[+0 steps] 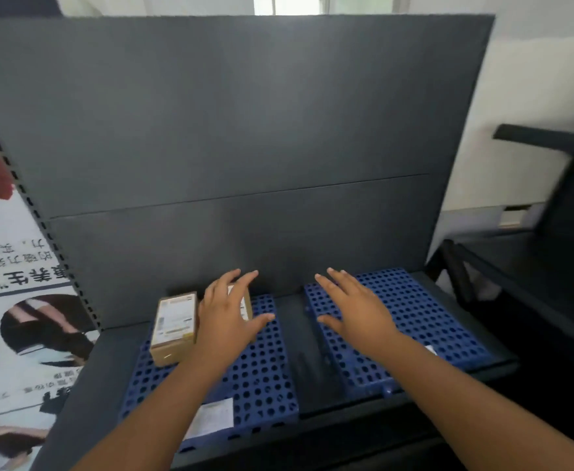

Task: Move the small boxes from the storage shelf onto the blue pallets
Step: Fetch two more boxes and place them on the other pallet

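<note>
Two blue perforated pallets lie side by side on a dark shelf, the left pallet [258,375] and the right pallet [414,321]. A small brown box with a white label [174,326] rests on the left pallet's far left part. A second small box [246,305] sits just right of it, mostly hidden behind my left hand [229,317]. That hand hovers over the second box with fingers spread; I cannot tell if it touches the box. My right hand [357,311] is open, palm down, above the right pallet's left edge, holding nothing.
A tall dark grey back panel [231,130] rises behind the pallets. A printed poster [10,300] and a perforated upright stand at the left. Another dark shelf unit [550,232] stands at the right. White labels are stuck on both pallets.
</note>
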`<state>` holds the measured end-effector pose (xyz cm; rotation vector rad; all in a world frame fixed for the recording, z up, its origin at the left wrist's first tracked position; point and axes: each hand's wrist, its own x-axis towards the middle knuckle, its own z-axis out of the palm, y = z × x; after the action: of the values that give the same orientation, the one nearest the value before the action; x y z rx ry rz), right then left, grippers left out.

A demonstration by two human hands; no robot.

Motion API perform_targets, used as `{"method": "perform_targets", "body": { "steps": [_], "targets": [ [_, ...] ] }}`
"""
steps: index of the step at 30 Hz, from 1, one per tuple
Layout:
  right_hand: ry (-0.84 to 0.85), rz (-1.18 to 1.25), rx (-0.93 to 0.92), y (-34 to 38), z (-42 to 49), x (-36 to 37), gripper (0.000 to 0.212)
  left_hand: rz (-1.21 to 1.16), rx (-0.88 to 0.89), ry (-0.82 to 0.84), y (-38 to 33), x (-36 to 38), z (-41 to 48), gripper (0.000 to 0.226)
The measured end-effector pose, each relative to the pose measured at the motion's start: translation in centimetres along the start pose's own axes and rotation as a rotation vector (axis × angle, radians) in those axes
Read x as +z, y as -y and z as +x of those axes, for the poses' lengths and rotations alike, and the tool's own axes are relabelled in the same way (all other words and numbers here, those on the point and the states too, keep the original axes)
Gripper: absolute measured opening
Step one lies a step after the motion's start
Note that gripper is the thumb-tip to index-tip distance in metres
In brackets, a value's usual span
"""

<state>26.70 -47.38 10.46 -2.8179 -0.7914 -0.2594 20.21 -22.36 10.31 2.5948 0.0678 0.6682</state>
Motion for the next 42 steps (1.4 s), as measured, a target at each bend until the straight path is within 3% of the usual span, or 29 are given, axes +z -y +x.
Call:
{"method": "perform_targets", "body": {
  "steps": [11,23,29,35,42],
  "targets": [
    [-0.191,-0.137,0.498,-17.9,-22.5,-10.2,0.073,-0.340,0.443,0.313,-26.5,12.7,-1.3,0.075],
    [-0.215,-0.279,1.060,-26.3,-51.3,-18.7,0.069,-0.636,0.854,0.574,-54.0,21.6,-14.7,0.077],
    [-0.203,-0.269,1.173,-27.6,-59.5,-19.2,0.074,-0.635,0.936,0.680,-61.4,24.3,-20.0,0.076],
    [-0.122,-0.187,1.189,-28.6,-61.8,-16.7,0.086,-0.631,0.977,0.731,-63.9,27.5,-22.6,0.076],
    [-0.202,-0.031,1.175,-28.8,-62.4,-14.7,0.080,-0.536,0.850,0.738,-64.6,30.8,-20.6,0.075]
  ]
}}
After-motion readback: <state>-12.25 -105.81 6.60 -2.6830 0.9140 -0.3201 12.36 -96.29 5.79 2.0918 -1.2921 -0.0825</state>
